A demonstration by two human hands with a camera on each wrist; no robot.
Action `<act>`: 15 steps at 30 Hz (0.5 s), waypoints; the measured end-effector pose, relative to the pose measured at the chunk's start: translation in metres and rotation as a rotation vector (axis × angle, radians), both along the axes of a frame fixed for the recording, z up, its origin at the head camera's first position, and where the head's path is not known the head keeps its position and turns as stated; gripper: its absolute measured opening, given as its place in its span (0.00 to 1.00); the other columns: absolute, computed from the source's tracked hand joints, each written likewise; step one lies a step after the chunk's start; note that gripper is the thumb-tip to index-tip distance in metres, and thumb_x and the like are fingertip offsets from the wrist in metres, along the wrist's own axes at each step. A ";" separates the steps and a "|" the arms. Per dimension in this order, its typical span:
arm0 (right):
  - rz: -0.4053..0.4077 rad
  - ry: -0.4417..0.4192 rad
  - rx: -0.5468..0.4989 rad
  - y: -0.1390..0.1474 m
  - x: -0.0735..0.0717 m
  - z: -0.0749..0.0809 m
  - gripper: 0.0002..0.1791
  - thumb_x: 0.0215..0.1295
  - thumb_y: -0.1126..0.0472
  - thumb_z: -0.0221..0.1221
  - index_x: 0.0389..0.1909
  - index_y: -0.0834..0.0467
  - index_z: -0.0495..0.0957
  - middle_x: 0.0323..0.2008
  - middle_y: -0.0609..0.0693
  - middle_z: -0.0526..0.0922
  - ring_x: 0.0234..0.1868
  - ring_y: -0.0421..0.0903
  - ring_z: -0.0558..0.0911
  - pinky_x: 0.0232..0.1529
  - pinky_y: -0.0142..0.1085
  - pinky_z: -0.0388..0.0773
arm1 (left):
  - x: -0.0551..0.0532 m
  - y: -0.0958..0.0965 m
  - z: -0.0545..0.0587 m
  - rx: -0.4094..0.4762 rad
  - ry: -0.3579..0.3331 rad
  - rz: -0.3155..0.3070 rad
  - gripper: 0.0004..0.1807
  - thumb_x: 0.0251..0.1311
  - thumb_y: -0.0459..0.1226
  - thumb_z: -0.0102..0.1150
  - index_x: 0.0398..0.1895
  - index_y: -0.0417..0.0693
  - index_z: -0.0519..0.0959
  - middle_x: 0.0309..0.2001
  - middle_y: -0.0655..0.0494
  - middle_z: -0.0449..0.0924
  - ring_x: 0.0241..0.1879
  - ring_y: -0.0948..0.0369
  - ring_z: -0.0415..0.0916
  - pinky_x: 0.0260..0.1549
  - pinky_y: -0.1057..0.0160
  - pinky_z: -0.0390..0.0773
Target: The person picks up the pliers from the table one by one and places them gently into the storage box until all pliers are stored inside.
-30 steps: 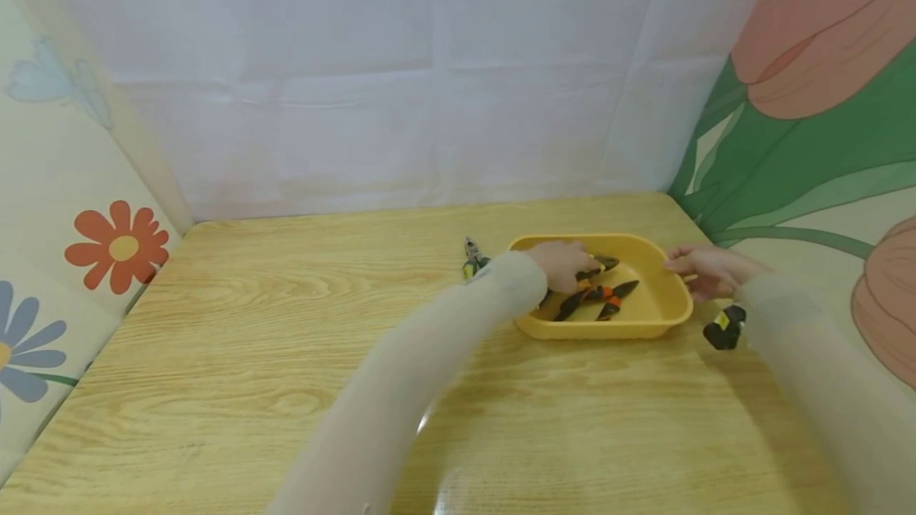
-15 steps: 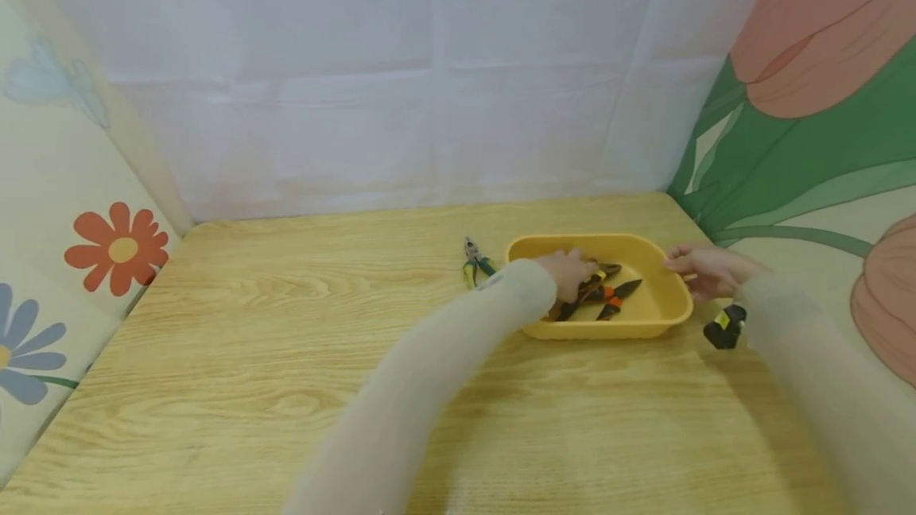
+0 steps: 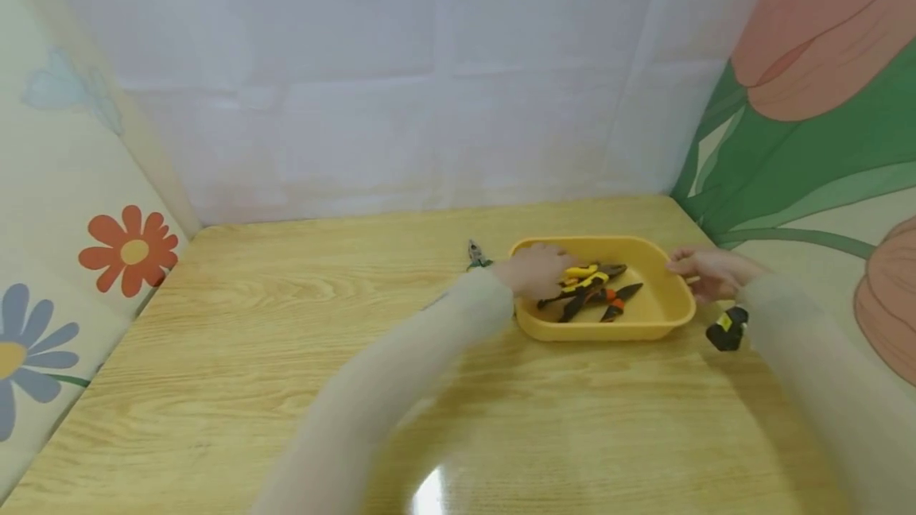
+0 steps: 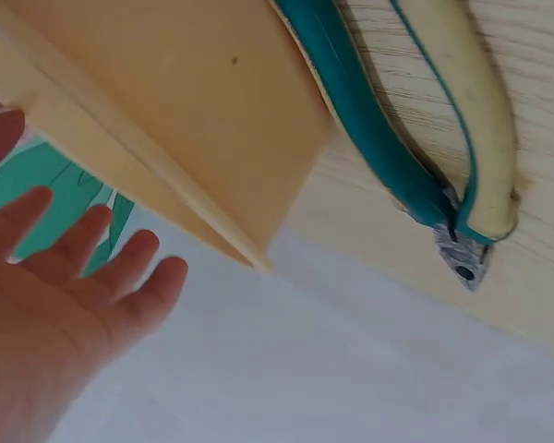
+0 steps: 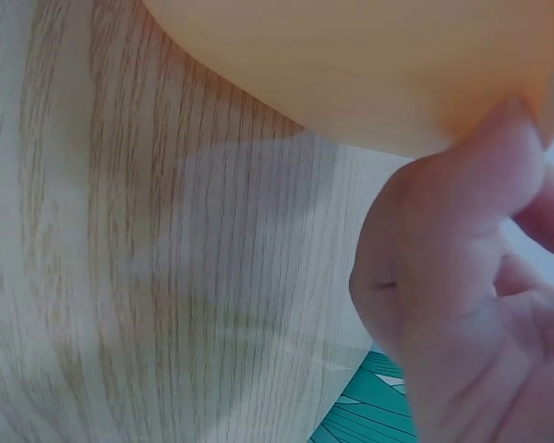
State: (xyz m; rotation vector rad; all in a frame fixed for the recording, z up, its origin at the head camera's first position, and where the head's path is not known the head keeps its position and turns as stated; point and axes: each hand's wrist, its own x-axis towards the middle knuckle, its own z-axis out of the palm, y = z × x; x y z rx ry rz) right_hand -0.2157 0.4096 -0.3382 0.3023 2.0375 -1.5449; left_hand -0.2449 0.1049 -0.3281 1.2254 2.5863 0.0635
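A yellow plastic basket (image 3: 604,332) stands at the table's back right. In the head view my left hand (image 3: 537,270) is over its left end; the left wrist view shows the fingers spread and holding nothing beside the basket wall (image 4: 148,138). Inside lie pliers with yellow-and-black handles (image 3: 588,284) and pliers with orange-and-black handles (image 3: 615,304), partly overlapping. My right hand (image 3: 710,270) pinches the basket's right rim between thumb and fingers. Left of the basket, green-and-cream-handled pliers (image 4: 351,120) lie on the table, their handles hidden by my left arm in the head view.
The wood-grain table (image 3: 250,356) runs back to a white cloth (image 3: 358,125). A flower-painted panel (image 3: 809,173) borders the right side, another (image 3: 43,205) the left. A small black item with a yellow patch (image 3: 727,329) shows below my right wrist.
My left hand has drawn left from over the pliers to the basket's left end, uncovering the yellow-and-black handles. The right hand keeps its pinch on the rim.
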 end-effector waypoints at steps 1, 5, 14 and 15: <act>0.003 0.000 0.006 0.000 0.000 0.000 0.12 0.76 0.63 0.42 0.30 0.49 0.67 0.31 0.47 0.70 0.28 0.40 0.73 0.31 0.31 0.78 | 0.003 -0.007 0.002 0.025 0.006 0.022 0.31 0.72 0.41 0.48 0.77 0.56 0.55 0.75 0.53 0.52 0.73 0.53 0.48 0.70 0.53 0.52; 0.005 0.001 0.021 -0.001 0.001 0.002 0.11 0.75 0.63 0.43 0.31 0.50 0.67 0.30 0.47 0.70 0.28 0.40 0.72 0.30 0.31 0.77 | 0.010 -0.033 0.005 0.112 0.019 0.093 0.32 0.73 0.47 0.48 0.76 0.53 0.55 0.75 0.49 0.50 0.73 0.51 0.47 0.69 0.52 0.52; 0.003 0.010 0.027 -0.001 0.000 0.000 0.12 0.76 0.63 0.43 0.30 0.50 0.67 0.30 0.47 0.71 0.28 0.40 0.74 0.31 0.31 0.78 | 0.017 -0.068 -0.010 0.210 -0.001 0.223 0.33 0.73 0.47 0.48 0.76 0.48 0.53 0.75 0.43 0.49 0.73 0.48 0.46 0.69 0.50 0.52; 0.005 0.012 0.030 0.000 0.000 0.000 0.12 0.76 0.63 0.43 0.30 0.50 0.67 0.30 0.46 0.71 0.28 0.40 0.74 0.31 0.31 0.78 | 0.018 -0.071 -0.012 0.221 -0.007 0.237 0.34 0.73 0.47 0.48 0.76 0.47 0.53 0.75 0.42 0.49 0.73 0.48 0.46 0.69 0.50 0.51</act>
